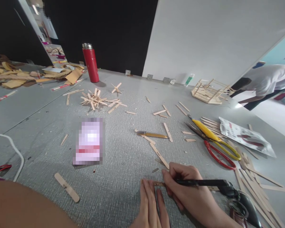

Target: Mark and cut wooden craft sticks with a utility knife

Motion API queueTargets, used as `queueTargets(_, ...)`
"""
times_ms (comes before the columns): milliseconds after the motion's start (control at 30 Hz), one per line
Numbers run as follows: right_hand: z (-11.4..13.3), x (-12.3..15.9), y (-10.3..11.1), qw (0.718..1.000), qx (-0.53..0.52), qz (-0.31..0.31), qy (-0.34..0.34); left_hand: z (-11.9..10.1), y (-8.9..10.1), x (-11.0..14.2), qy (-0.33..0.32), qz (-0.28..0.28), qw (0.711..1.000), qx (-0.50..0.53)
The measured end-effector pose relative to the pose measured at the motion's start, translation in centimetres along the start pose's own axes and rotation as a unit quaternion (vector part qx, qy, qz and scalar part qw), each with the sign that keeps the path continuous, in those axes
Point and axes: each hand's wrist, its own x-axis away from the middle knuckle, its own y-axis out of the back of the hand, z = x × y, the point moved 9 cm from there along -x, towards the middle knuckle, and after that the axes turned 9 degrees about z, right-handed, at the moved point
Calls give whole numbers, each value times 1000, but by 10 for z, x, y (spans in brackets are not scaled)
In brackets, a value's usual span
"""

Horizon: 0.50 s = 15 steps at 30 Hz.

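My right hand [194, 193] is closed around a black pen [201, 182] in a writing grip, over a narrow wooden craft stick [158, 183]. Dark angular lines are drawn on that stick. My left hand [150, 205] lies with straight fingers, their tips resting on the stick's left end. Just beyond my hands is another craft stick [159, 155], lying at a slant. Further off, a yellow craft knife [153, 135] rests on the table beside more sticks. The pen's tip is hidden behind my right fingers.
To the right lie red-handled scissors [219, 156], a yellow-handled tool [206, 129], a silver packet [247, 136], loose sticks [256, 190] and a key ring [238, 209]. A red flask [90, 63], stick pile [93, 99] and stick frame [209, 93] stand farther back. A person [268, 80] bends at right.
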Motion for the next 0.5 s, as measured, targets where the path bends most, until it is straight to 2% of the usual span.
queueTargets(167,2,-1,-2,1000,14,6,3,4,3,-1,47,-53,997,33)
queueTargets(500,0,0,-1,999,34,3,19,2,2,0,51,-47,997,45)
